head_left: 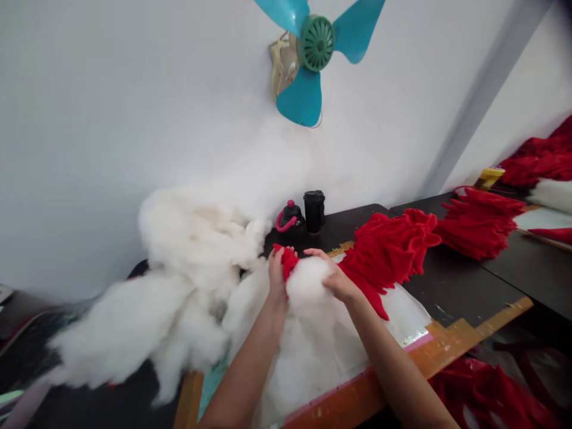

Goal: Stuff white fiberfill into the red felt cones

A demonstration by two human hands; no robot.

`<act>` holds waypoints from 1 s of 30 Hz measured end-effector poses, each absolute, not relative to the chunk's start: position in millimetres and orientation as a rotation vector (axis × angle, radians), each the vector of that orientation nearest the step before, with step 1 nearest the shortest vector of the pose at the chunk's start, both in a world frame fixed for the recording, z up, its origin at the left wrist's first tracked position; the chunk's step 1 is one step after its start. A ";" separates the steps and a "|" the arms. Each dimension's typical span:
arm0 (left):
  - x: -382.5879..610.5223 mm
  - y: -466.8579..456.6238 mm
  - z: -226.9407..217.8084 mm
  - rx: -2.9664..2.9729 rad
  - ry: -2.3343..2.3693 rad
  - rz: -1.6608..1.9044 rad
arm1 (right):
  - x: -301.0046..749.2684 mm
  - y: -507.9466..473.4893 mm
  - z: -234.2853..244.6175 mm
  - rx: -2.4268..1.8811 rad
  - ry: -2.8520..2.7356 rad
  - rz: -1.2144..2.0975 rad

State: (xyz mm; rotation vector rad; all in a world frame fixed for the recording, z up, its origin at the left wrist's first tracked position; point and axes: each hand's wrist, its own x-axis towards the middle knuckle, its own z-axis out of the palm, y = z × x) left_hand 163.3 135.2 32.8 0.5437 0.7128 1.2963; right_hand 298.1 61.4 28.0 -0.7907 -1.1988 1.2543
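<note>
My left hand (277, 275) is closed around a small red fabric piece (289, 262), held upright above the work board. In my right hand (337, 280) is a wad of white stuffing (309, 280), pressed against the open side of the red fabric. The fingers of the right hand curl over the wad's right edge. More loose white stuffing (295, 357) lies on the board right below both hands. Just right of my right hand, a row of red fabric pieces (384, 247) is stacked on a white sheet (409, 310).
A big heap of white stuffing (192, 256) covers the left side. A black cup (314, 211) and a dark pot with a pink handle (291, 219) stand near the wall. A second red stack (480, 220) sits at right. A blue fan (317, 44) hangs above.
</note>
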 end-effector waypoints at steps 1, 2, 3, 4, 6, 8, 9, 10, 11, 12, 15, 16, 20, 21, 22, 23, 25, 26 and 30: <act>165.9 133.3 32.4 0.606 0.769 1.343 | 299.5 62.0 27.6 -0.794 -1.185 1.233; 168.0 131.7 31.9 0.677 0.836 1.395 | 301.5 62.6 27.0 -0.795 -1.170 1.195; 169.7 130.4 31.4 0.748 0.900 1.442 | 303.9 63.2 26.4 -0.796 -1.155 1.148; 171.0 129.4 31.3 0.808 0.946 1.485 | 306.4 63.7 25.8 -0.801 -1.141 1.096; 173.0 127.3 32.6 0.937 0.923 1.483 | 311.0 64.7 25.2 -0.824 -1.105 0.973; 174.1 124.5 36.0 1.090 0.801 1.333 | 314.6 65.6 25.0 -0.859 -1.067 0.847; 174.3 122.8 38.2 1.164 0.736 1.239 | 316.1 66.2 24.9 -0.882 -1.053 0.787; 174.3 121.1 40.3 1.229 0.681 1.157 | 317.2 66.9 24.7 -0.907 -1.042 0.726; 174.0 119.5 42.3 1.270 0.639 1.101 | 318.0 67.7 24.3 -0.933 -1.037 0.670; 173.5 118.1 43.9 1.285 0.608 1.066 | 318.4 68.6 23.8 -0.958 -1.034 0.622; 171.2 116.7 45.8 1.321 0.502 0.940 | 317.0 70.8 21.6 -1.028 -1.007 0.490; 170.4 117.3 45.7 1.362 0.490 0.903 | 315.8 71.0 20.9 -1.052 -1.002 0.450; 167.3 123.2 44.6 1.534 0.593 1.005 | 312.4 66.6 20.0 -1.009 -1.134 0.442; 166.2 125.0 44.4 1.547 0.642 1.079 | 312.5 64.7 20.3 -0.968 -1.189 0.503; 164.7 126.9 44.2 1.552 0.698 1.153 | 313.0 62.9 20.8 -0.929 -1.250 0.580; 163.0 128.7 43.9 1.553 0.758 1.222 | 313.4 61.5 21.3 -0.897 -1.317 0.661; 159.4 131.7 42.9 1.551 0.872 1.332 | 312.9 61.1 22.0 -0.850 -1.451 0.777; 157.9 132.8 42.2 1.551 0.913 1.366 | 311.4 62.1 21.9 -0.831 -1.509 0.789; 157.2 132.6 40.2 1.591 0.948 1.417 | 298.9 71.2 17.3 -0.866 -1.591 0.603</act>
